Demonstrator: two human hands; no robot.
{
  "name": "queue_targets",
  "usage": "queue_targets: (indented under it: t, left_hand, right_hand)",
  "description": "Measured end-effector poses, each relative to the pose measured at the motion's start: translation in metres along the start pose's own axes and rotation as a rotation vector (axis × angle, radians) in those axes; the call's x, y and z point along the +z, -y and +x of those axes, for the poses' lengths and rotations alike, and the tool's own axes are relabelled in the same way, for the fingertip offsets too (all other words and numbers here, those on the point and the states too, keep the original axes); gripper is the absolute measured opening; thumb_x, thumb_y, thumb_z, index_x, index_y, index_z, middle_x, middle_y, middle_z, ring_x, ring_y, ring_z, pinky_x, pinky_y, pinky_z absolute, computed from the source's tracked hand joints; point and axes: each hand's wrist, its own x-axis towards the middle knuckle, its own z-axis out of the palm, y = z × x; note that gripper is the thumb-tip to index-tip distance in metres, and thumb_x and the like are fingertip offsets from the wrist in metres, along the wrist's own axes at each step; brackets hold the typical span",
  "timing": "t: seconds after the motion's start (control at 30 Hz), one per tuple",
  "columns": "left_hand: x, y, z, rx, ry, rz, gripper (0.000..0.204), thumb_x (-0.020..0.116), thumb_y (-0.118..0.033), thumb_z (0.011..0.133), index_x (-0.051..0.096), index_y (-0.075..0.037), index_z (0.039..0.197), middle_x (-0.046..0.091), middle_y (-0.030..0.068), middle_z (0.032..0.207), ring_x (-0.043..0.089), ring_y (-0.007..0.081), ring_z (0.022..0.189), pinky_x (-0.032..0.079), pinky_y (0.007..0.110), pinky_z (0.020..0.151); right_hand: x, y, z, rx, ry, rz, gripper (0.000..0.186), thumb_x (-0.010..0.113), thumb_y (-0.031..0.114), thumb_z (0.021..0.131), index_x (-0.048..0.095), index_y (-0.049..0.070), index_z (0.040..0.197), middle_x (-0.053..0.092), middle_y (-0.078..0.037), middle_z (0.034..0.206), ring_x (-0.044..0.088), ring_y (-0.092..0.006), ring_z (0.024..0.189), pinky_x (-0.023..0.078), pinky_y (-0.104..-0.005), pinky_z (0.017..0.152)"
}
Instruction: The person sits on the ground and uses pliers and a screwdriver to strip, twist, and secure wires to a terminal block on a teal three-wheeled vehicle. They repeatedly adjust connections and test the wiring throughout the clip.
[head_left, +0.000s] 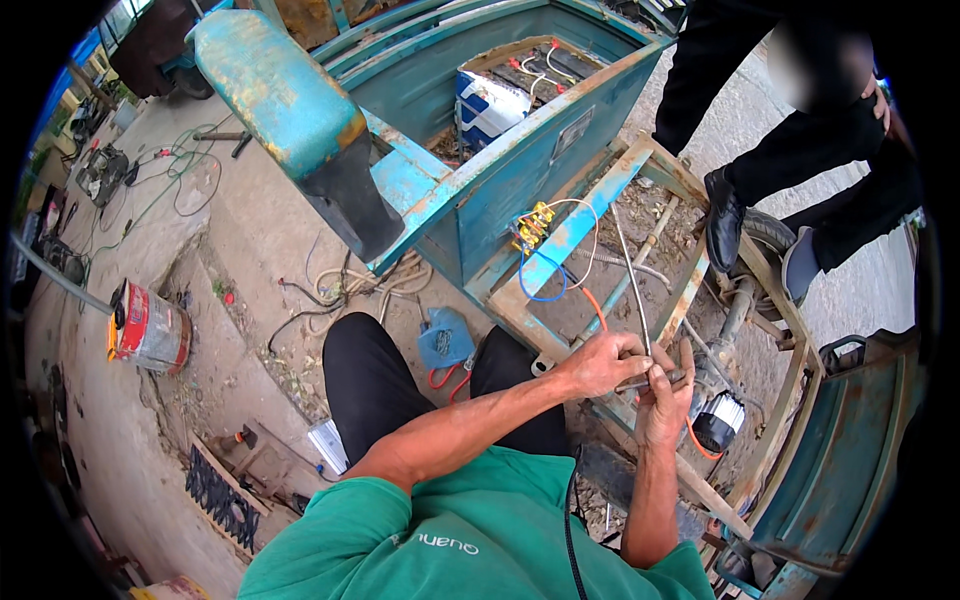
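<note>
My left hand (pixel 602 364) is closed, thumb and fingers pinched at the lower end of a long thin grey cable or rod (pixel 633 272). The cable slants up and away over the rusty frame (pixel 592 232). Right below, my right hand (pixel 664 402) curls its fingers around a short dark rod-like piece (pixel 676 377), which sticks out on both sides of the fingertips. The hands touch or nearly touch, and their fingers hide where cable and dark piece meet. An orange cable (pixel 594 304) passes behind my left hand. Yellow terminal parts with wires (pixel 533 227) sit on the frame beyond.
A blue-green metal body (pixel 540 165) with a seat (pixel 280 90) stands ahead. A silver-and-black motor (pixel 718 420) lies inside the frame at right. Another person's shoe (pixel 724 218) rests at the frame's far side. A red-and-white bucket (pixel 150 328) and coiled cables (pixel 385 280) are at left.
</note>
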Motion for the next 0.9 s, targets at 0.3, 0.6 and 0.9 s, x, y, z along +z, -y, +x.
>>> queue_targets:
  t: [0.3, 0.6, 0.9]
  left_hand:
    - [-0.056, -0.011, -0.017, 0.058, -0.312, 0.281, 0.020, 0.069, -0.019, 0.100, 0.072, 0.000, 0.108, 0.071, 0.0029, 0.089, 0.061, 0.0107, 0.080, 0.052, 0.032, 0.072]
    - [-0.140, 0.024, -0.015, 0.037, -1.041, 0.873, 0.035, 0.061, -0.019, 0.096, 0.069, 0.000, 0.123, 0.074, 0.0244, 0.110, 0.069, 0.0419, 0.107, 0.052, 0.047, 0.097]
    - [-0.170, 0.039, 0.011, -0.273, -0.880, 0.472, 0.041, 0.062, -0.021, 0.097, 0.068, 0.002, 0.130, 0.074, 0.0206, 0.121, 0.069, 0.0322, 0.114, 0.051, 0.041, 0.099]
  right_hand:
    - [-0.052, -0.007, 0.013, 0.384, 0.032, 0.659, 0.062, 0.064, -0.002, 0.093, 0.044, -0.001, 0.152, 0.069, -0.012, 0.129, 0.070, -0.0324, 0.114, 0.064, -0.0294, 0.079]
    - [-0.001, 0.036, 0.011, 0.040, -0.008, -0.083, 0.054, 0.056, -0.004, 0.097, 0.041, -0.005, 0.149, 0.070, -0.017, 0.113, 0.071, -0.0221, 0.088, 0.060, -0.0326, 0.067]
    - [0.032, 0.058, 0.019, -0.051, 0.183, -0.595, 0.043, 0.050, -0.005, 0.102, 0.050, 0.001, 0.144, 0.072, -0.011, 0.107, 0.066, -0.0113, 0.079, 0.053, -0.0244, 0.062]
